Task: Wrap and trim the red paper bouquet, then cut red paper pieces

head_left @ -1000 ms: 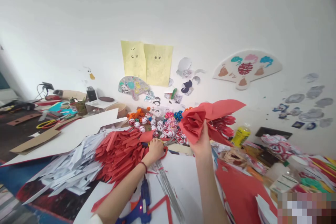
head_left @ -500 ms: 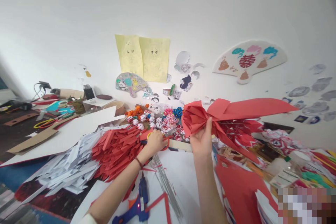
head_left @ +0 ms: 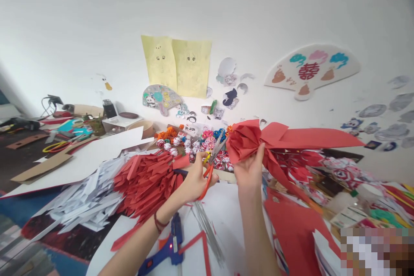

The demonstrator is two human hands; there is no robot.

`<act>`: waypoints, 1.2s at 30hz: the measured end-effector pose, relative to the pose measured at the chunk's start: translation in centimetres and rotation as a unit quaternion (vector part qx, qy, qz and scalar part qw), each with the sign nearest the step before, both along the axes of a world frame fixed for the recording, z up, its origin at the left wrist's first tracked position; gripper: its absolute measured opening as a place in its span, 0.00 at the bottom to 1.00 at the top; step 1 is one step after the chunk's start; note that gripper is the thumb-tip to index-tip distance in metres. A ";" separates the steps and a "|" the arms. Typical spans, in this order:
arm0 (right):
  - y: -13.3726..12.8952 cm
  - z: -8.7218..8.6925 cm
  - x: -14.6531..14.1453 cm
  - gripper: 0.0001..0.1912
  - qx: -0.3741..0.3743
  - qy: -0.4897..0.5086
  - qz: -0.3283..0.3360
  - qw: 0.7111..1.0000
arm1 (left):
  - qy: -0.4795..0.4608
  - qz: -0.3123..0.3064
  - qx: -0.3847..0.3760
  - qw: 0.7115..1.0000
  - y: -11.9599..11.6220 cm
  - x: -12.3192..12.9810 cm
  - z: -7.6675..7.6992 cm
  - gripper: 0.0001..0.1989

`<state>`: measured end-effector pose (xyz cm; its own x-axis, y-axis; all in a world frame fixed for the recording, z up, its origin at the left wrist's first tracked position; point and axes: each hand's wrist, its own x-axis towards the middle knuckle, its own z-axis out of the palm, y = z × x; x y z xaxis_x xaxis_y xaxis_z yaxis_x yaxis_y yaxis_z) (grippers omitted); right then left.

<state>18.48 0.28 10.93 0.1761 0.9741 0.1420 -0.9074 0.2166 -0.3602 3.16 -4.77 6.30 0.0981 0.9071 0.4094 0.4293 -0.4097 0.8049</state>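
At the left end of the worktop (head_left: pixel 11 166), one pile of white paper strips (head_left: pixel 84 200) spread toward the near side, too many to count. Beyond it, one dark cylinder (head_left: pixel 109 108) stood by one white box (head_left: pixel 121 126), with one dark oval piece (head_left: pixel 128 115) on the box's top. Just right of these sat one tan bowl (head_left: pixel 145 128); its contents could not be made out. Nearer, one heap of red paper strips (head_left: pixel 145 181) lay beside the white pile, also past counting. One blue glue gun (head_left: pixel 176 252), its red light lit, rested at the near edge. The left hand (head_left: pixel 194 181) gripped one pair of scissors (head_left: pixel 210 168) by its orange and yellow handles, the blades parted and pointing far. Behind it clustered many small paper flowers (head_left: pixel 197 148), orange, blue, pink and red-and-white. One bundle of grey wires (head_left: pixel 207 233) lay at the near middle. Just right of the blades, the one large red paper flower (head_left: pixel 244 142) was held up, clasped at its base by the right hand (head_left: pixel 249 172), a long red leaf (head_left: pixel 317 138) stretching rightward. To the right lay one red sheet (head_left: pixel 297 233), then one clear bottle (head_left: pixel 341 202), its contents unclear
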 end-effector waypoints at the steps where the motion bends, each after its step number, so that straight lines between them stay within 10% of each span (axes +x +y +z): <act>1: -0.1 0.1 -0.1 0.18 -0.001 0.002 0.006 1.000 | 0.010 0.011 0.011 1.000 0.0 0.2 0.0 0.28; 11: -0.1 -0.2 -0.4 0.18 -0.031 -0.014 0.019 0.999 | 0.024 0.107 0.007 0.994 -0.3 1.2 0.8 0.30; 36: -0.8 -0.1 -1.0 0.18 -0.013 -0.030 0.022 0.999 | 0.047 0.079 0.021 0.996 -0.6 1.3 2.2 0.13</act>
